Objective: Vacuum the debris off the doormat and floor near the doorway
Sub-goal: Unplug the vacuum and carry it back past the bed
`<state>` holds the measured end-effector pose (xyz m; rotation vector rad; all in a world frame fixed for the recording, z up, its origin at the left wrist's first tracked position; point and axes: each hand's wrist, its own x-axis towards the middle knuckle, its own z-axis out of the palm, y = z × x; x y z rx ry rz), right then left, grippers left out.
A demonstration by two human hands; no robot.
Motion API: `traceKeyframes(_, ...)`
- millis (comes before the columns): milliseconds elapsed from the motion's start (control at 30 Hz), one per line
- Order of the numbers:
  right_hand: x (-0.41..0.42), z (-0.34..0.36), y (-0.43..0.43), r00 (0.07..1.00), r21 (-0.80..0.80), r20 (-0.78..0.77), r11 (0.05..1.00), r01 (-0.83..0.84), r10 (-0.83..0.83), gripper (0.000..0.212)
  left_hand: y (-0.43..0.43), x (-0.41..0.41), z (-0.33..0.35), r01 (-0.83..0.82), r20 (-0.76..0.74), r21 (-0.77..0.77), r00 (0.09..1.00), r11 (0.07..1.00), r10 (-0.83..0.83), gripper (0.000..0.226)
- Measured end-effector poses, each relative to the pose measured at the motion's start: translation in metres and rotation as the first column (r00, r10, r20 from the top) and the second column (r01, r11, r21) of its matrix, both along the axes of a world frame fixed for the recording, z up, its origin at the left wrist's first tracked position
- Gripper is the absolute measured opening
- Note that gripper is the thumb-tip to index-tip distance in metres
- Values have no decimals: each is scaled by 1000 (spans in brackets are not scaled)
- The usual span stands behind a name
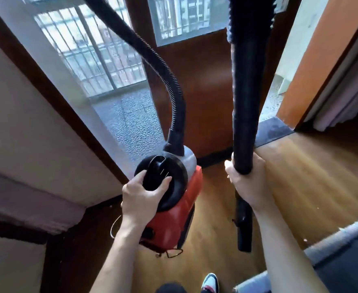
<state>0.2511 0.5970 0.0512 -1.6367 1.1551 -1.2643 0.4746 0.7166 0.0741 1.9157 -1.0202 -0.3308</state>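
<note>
Near the doorway (272, 94), the left hand (141, 194) gripped a red canister vacuum (173, 214) by its black handle (155, 174), likely carrying it. The right hand (247, 182) clasped its black wand (244, 102). A dark grey doormat (273, 132) lay ahead.

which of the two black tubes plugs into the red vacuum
The ribbed, curving hose: its cuff enters the top of the red vacuum. The smooth, straight wand stands apart, gripped by the right hand.

left hand (142, 195): fingers curled, gripping | right hand (250, 183): fingers wrapped, gripping
</note>
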Motion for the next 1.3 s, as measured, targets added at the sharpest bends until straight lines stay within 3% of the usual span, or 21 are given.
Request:
traceKeyframes(300, -33, 2, -101, 987, -15, 10, 986, 164, -163, 17, -138, -14, -4, 111, -3, 3, 994, 994, -111, 28)
traceKeyframes(567, -72, -28, -204, 922, -32, -121, 929, 368, -369, 32, -290, -35, -19, 298, 4, 23, 955, 954, -298, 21)
traceKeyframes(733, -89, -25, -287, 868, -41, -143, 879, 475, -475, 19, -402, -50, -19, 466, 41, 20, 884, 885, -466, 23)
traceKeyframes(900, -115, -21, -346, 771, -14, -88, 775, 632, -630, 41, -493, -74, -18, 600, 48, 38, 797, 799, -602, 25)
traceKeyframes(1133, -172, -8, -379, 628, 6, -49, 629, 778, -777, 27, -582, -132, -10, 756, 52, 77, 648, 650, -760, 29)
traceKeyframes(1300, -219, -11, -386, 548, -25, -73, 550, 835, -834, 37, -630, -187, -5, 815, 23, 61, 576, 577, -817, 25)
